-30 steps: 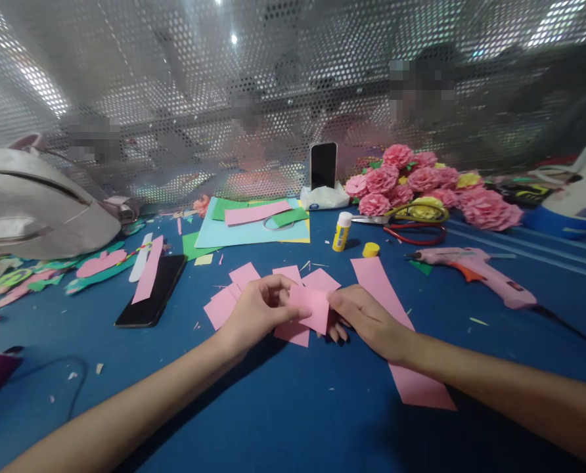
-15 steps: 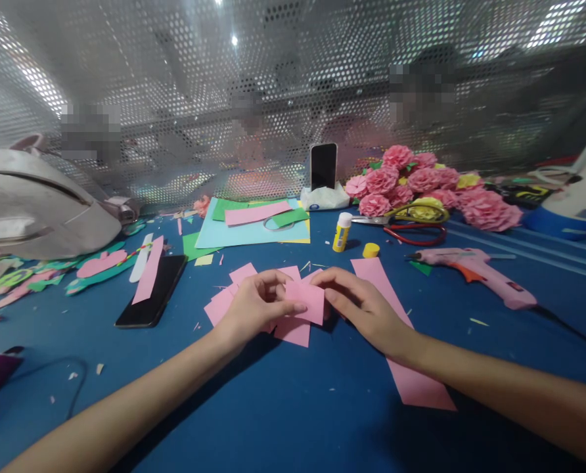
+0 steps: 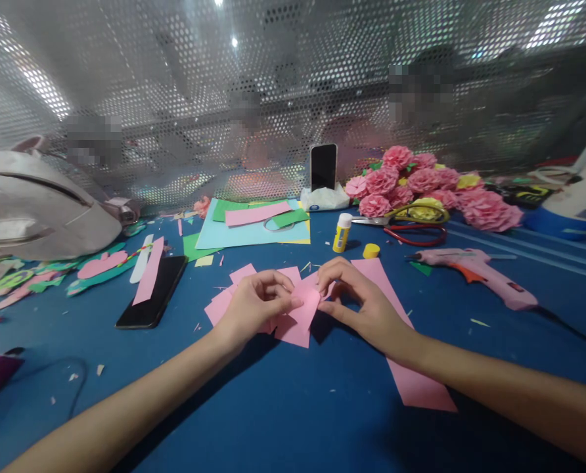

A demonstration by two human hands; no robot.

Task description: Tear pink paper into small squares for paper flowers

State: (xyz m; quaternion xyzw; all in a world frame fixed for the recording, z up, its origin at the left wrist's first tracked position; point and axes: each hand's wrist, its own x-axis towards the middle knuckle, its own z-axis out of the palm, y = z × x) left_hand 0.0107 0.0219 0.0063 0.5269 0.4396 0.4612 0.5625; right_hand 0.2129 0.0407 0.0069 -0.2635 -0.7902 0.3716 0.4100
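A small square of pink paper (image 3: 305,299) is held up between my two hands. My left hand (image 3: 258,299) pinches its left side between thumb and fingers. At its right edge, the thumb and fingers of my right hand (image 3: 359,295) close on the paper, which looks turned and slightly bent there. Several more pink paper squares (image 3: 293,330) lie on the blue table just below and behind, partly covered by my left hand. A long pink paper strip (image 3: 418,378) runs under my right wrist.
A glue stick (image 3: 342,233) stands uncapped, its yellow cap (image 3: 371,250) beside it. Right lie a pink glue gun (image 3: 475,266) and scissors (image 3: 416,223) by paper flowers (image 3: 396,180). A black phone (image 3: 155,295) lies left; coloured sheets (image 3: 251,230) lie behind.
The pink square has turned between my hands, its right side now tilted. My right fingers have moved from beside the edge to gripping it; my left hand has barely moved.
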